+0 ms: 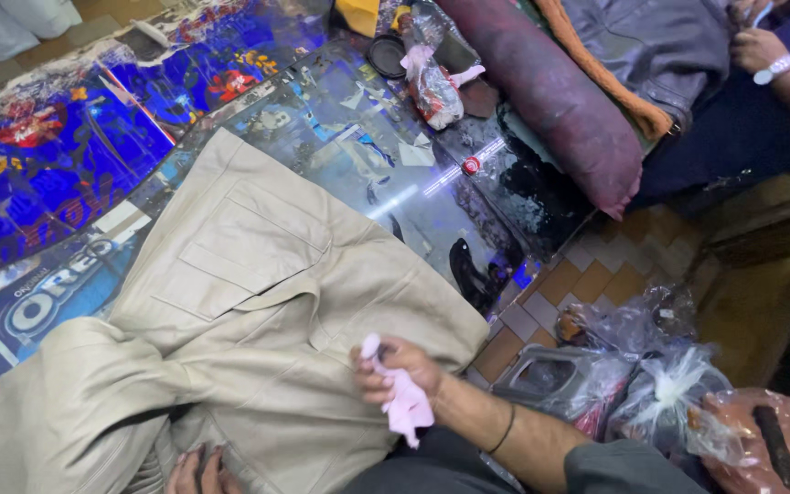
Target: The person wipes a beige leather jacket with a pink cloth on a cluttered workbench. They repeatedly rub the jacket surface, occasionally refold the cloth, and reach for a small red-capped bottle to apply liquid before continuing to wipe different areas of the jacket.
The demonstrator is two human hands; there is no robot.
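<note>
Head view, looking down: nearest, the left hand (pixel 196 470) presses flat on the beige jacket (pixel 230 320) at the bottom edge, fingers spread, gripping nothing. Just to the right, the right hand (pixel 400 366) has its fingers curled tight round a crumpled pink cloth (pixel 404 402), which hangs below the palm against the jacket's hem. The jacket lies spread and rumpled across the glossy tabletop (pixel 395 183), smooth pale leather-like fabric, a flap pocket facing up. Farther back, a tied plastic bag (pixel 432 87) and a maroon cushion (pixel 550 91) sit. Another person's hand (pixel 753 46) shows top right.
</note>
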